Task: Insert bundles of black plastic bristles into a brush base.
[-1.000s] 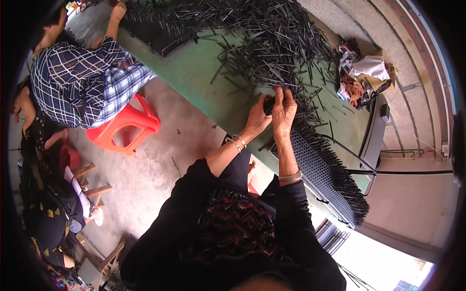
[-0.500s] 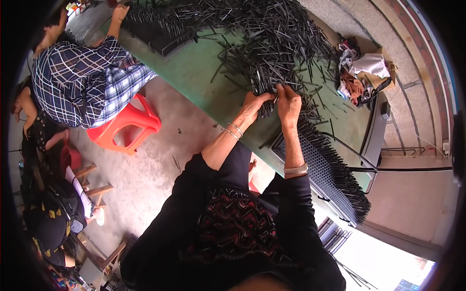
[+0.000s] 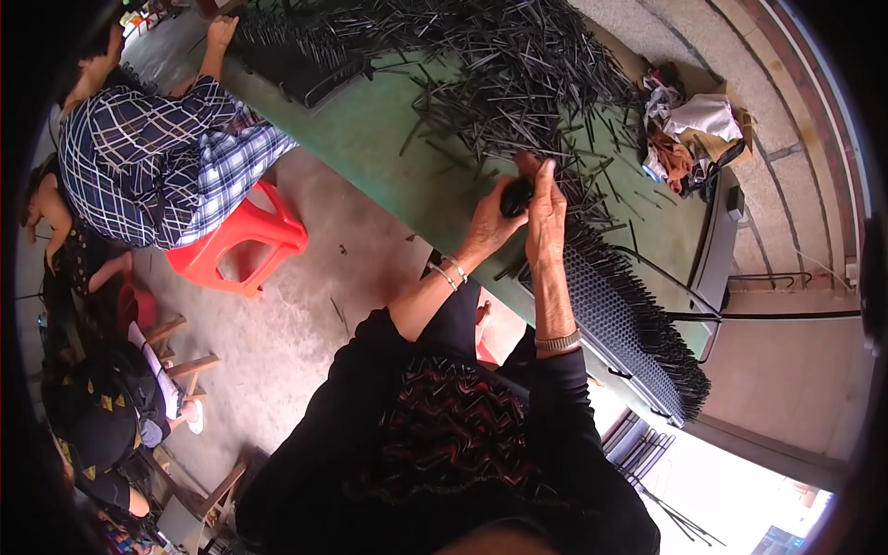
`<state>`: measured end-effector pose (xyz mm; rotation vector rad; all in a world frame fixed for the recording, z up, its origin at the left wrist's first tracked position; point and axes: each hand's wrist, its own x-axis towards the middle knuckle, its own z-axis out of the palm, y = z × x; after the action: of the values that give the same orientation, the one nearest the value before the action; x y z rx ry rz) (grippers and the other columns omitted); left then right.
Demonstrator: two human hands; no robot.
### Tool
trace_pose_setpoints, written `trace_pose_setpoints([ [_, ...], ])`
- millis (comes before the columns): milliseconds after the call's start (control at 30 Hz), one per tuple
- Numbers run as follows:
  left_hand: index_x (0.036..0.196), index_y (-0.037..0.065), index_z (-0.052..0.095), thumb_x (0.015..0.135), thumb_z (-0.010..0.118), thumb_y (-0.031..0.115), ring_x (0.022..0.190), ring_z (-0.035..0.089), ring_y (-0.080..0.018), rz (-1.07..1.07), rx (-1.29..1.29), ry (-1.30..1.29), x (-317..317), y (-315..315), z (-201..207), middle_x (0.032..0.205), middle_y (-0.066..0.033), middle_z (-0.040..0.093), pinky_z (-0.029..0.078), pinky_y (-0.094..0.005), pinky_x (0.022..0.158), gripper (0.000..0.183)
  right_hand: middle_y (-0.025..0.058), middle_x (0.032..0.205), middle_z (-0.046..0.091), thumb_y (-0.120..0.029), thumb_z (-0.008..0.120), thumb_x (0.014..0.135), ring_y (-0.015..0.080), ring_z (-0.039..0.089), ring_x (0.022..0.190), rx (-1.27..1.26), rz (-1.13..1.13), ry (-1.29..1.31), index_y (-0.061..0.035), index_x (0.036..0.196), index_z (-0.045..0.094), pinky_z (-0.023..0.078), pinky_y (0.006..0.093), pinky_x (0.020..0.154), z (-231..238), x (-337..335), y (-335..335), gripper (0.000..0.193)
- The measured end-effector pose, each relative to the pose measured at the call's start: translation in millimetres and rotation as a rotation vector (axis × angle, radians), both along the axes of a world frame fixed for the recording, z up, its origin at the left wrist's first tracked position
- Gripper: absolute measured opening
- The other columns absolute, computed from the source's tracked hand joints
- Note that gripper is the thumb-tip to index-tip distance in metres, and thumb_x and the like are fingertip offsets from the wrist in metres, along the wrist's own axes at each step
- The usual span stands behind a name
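My left hand is closed around a bundle of thin black sticks, whose ends face up toward me. Against the bundle's right side presses my right hand, its fingers pointing away from me and curling at the far end. Both hands are above the near edge of the green table. Just beyond them spreads a large heap of loose black sticks. To the right of my right forearm lies a perforated board with many black sticks standing in its holes.
Another stick-filled board lies at the far left, by a person in a plaid shirt on a red stool. A box of cloths and wrappings stands at the right by the wall. Black rods cross beside the near board.
My hands have come closer together and drawn slightly toward me. The bundle, earlier seen side-on over the heap's edge, now shows its ends upright between my palms.
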<state>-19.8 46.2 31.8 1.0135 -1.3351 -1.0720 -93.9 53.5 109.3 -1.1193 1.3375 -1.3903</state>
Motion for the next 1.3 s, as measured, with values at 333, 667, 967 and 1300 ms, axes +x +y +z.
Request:
trace_pose_setpoints([
  [333,0.118,0.004,0.047,0.080,0.069,0.015,0.103,0.062,-0.0248,-0.063,0.043,-0.032,0.8,8.3,-7.9,0.104,-0.0162,0.063,0.047,-0.0331,0.086,0.045,0.0026,0.089,0.066,-0.029,0.055,0.097,0.0080,0.052,0.085,0.002,0.042,-0.007,0.0001,0.100,0.069,0.042,0.0224,0.078,-26.9,-7.2,4.7,0.033],
  [667,0.112,0.003,0.051,0.075,0.072,0.010,0.097,0.063,-0.0334,0.059,-0.054,-0.092,-2.8,13.2,-34.4,0.099,-0.0203,0.063,0.050,-0.0380,0.077,0.044,0.0133,0.139,0.045,-0.049,0.038,0.099,0.0200,0.039,0.130,0.091,0.022,0.149,-0.0019,0.141,0.037,0.030,0.0306,0.107,-23.2,-1.5,18.3,0.063],
  [967,0.099,0.000,0.058,0.076,0.072,0.008,0.077,0.065,-0.0158,0.124,-0.043,0.010,-3.7,13.8,-34.9,0.083,-0.0086,0.067,0.051,-0.0300,0.071,0.028,0.0231,0.142,0.039,-0.058,0.037,0.096,0.0315,0.040,0.131,0.198,-0.018,-0.057,0.0017,0.143,0.031,0.034,0.0395,0.107,-32.0,-16.2,21.8,0.076],
  [1300,0.085,0.007,0.059,0.083,0.067,0.015,0.072,0.063,-0.0178,-0.101,0.745,1.046,-7.8,-9.4,29.0,0.077,-0.0040,0.062,0.054,-0.0351,0.068,0.012,0.0155,0.129,0.054,-0.043,0.037,0.101,0.0258,0.052,0.120,-0.138,-0.207,-0.015,0.0028,0.130,0.047,0.038,0.0371,0.103,6.3,-28.6,56.6,0.055],
])
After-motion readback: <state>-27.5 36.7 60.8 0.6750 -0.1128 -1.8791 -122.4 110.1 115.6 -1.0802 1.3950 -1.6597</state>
